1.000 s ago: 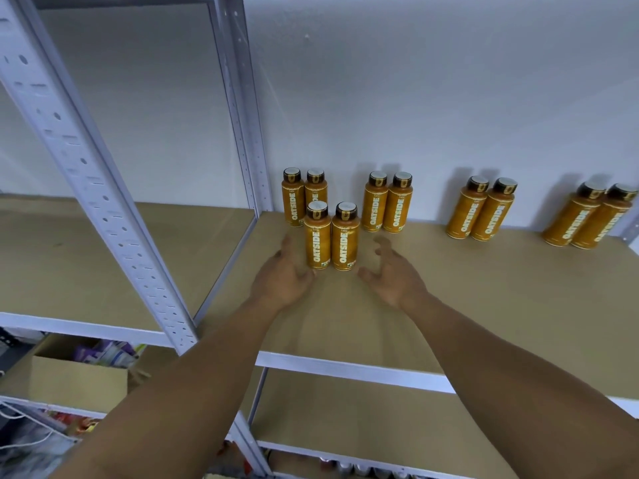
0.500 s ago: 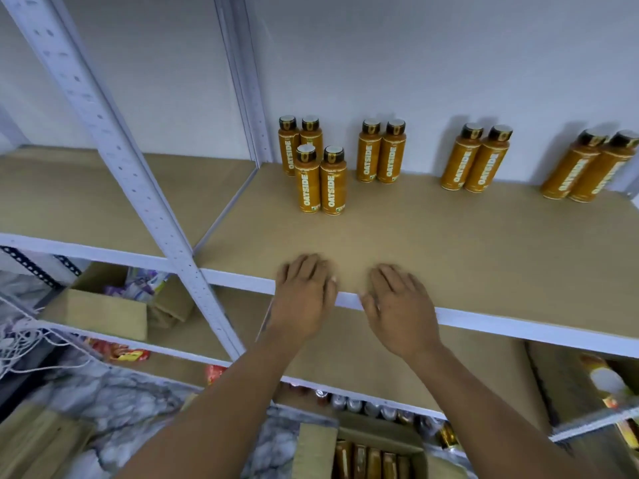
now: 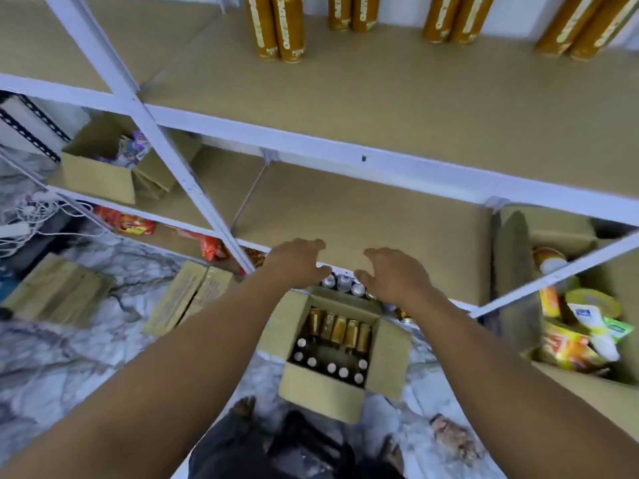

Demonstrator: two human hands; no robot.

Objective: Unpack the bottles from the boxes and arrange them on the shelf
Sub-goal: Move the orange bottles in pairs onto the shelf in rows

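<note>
Bottles (image 3: 332,344) in open box (image 3: 321,395) on floor, below both empty, spread hands (image 3: 301,262), (image 3: 392,273)

No text can be read: the white lettering on the orange bottles (image 3: 280,29) on the shelf (image 3: 415,108) is cropped and blurred.

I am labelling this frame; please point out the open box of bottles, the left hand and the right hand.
open box of bottles (image 3: 320,395): head view, front wall.
left hand (image 3: 298,262): head view, back of hand.
right hand (image 3: 394,275): head view, back of hand.
</note>
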